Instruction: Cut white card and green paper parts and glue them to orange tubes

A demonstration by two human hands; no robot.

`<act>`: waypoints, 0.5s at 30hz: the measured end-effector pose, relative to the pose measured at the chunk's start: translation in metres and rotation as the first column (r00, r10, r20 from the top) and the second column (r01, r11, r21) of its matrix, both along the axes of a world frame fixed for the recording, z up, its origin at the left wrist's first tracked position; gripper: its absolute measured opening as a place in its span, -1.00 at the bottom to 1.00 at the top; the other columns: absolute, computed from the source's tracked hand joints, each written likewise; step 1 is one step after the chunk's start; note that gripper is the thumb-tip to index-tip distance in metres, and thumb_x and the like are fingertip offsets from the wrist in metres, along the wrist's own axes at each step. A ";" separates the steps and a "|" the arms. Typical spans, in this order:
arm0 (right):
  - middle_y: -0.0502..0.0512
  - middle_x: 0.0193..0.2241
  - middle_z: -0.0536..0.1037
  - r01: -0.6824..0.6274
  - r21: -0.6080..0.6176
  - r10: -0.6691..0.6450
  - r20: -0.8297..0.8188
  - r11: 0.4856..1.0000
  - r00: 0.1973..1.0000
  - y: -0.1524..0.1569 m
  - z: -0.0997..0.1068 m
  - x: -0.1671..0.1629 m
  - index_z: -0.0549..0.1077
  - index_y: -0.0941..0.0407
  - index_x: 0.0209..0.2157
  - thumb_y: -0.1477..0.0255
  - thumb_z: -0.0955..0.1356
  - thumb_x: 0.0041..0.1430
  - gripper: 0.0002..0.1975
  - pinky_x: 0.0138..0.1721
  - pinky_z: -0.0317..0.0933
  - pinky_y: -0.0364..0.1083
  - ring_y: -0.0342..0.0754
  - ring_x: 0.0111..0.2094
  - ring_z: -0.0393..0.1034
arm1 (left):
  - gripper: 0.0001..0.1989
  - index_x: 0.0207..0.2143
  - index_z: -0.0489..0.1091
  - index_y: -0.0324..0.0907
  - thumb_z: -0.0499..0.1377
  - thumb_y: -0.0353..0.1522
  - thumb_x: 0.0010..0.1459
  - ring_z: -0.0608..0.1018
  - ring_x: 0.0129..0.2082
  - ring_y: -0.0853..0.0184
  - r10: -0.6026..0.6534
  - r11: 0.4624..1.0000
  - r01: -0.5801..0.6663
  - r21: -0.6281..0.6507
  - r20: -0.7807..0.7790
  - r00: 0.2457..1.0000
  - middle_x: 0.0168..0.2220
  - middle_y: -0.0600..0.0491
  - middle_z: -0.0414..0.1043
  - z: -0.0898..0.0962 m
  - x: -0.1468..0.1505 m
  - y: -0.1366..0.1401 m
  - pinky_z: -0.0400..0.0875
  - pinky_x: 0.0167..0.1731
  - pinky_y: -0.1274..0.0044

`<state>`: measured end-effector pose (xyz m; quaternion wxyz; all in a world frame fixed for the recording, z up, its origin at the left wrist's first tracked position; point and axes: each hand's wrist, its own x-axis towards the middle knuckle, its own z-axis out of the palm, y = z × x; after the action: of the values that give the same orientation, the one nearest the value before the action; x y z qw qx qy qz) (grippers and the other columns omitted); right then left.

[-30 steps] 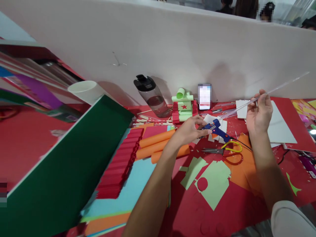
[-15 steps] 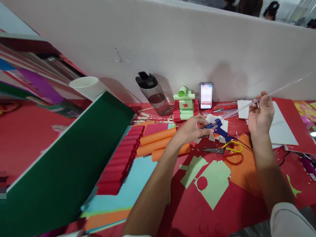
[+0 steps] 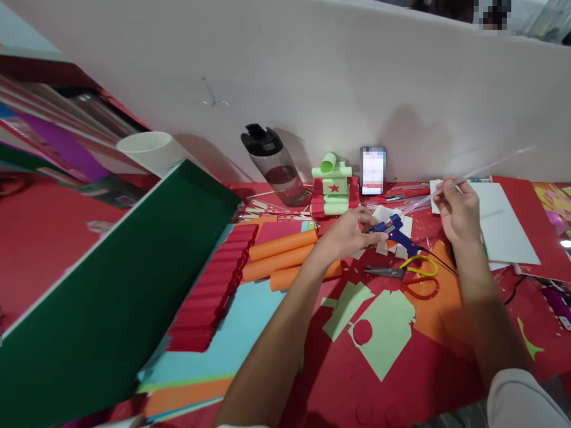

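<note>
My left hand (image 3: 352, 232) is closed on the front part of a small blue glue gun (image 3: 397, 233), which lies on its side with a small red light showing. In my right hand (image 3: 459, 211) I pinch a long clear glue stick (image 3: 426, 201); its lower end meets the back of the glue gun, and its free end slants up to the right. White paper scraps (image 3: 405, 229) lie beneath the gun. Just in front are scissors (image 3: 404, 272) with yellow and orange handles. Pale green paper pieces (image 3: 388, 333) lie nearer to me, one bearing a red circle.
Along the wall stand a water bottle (image 3: 279, 169), a green and red paper model (image 3: 335, 187) and a phone (image 3: 373, 171). Orange paper rolls (image 3: 281, 263) and pleated red paper (image 3: 214, 291) lie left. A tall green board (image 3: 111, 291) leans there. White sheets (image 3: 508, 223) lie right.
My right hand has moved left and slightly down along the glue stick, closer to the glue gun. The stick's free end now sits lower and farther left. My left hand keeps its hold.
</note>
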<state>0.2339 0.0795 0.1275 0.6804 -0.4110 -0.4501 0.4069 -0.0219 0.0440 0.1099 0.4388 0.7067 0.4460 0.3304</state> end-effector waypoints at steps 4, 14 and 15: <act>-0.01 -0.36 0.62 -0.184 -0.107 0.194 0.090 0.977 0.977 -0.008 -0.003 -0.013 0.52 0.04 -0.29 0.12 0.64 -0.08 -0.56 -0.25 0.51 -0.13 -0.14 -0.37 0.52 | -0.73 -0.46 0.52 -0.18 0.41 -0.17 0.05 0.49 -0.20 0.22 0.037 0.999 -0.037 0.007 0.001 0.999 -0.17 -0.03 0.44 -0.001 0.000 0.001 0.37 -0.06 0.30; 0.05 -0.35 0.68 -0.286 -0.121 0.306 0.205 0.950 0.930 -0.010 -0.007 -0.011 0.54 0.06 -0.31 0.16 0.61 0.03 -0.66 -0.19 0.55 -0.07 -0.10 -0.34 0.58 | -0.73 -0.45 0.53 -0.18 0.41 -0.16 0.04 0.49 -0.21 0.24 0.043 0.999 -0.043 -0.015 -0.017 0.999 -0.19 0.00 0.42 0.002 0.000 0.001 0.34 -0.09 0.35; 0.06 -0.34 0.68 -0.294 -0.116 0.313 0.224 0.949 0.923 -0.011 -0.005 -0.011 0.55 0.07 -0.32 0.17 0.60 0.03 -0.67 -0.19 0.54 -0.07 -0.10 -0.34 0.58 | -0.71 -0.45 0.52 -0.17 0.41 -0.14 0.04 0.49 -0.21 0.24 0.040 0.999 -0.040 -0.017 -0.016 0.999 -0.18 0.00 0.42 0.001 0.000 0.001 0.34 -0.10 0.35</act>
<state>0.2231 0.0682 0.1225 0.5329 -0.4094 -0.5701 0.4727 -0.0216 0.0448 0.1110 0.4348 0.6963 0.4663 0.3297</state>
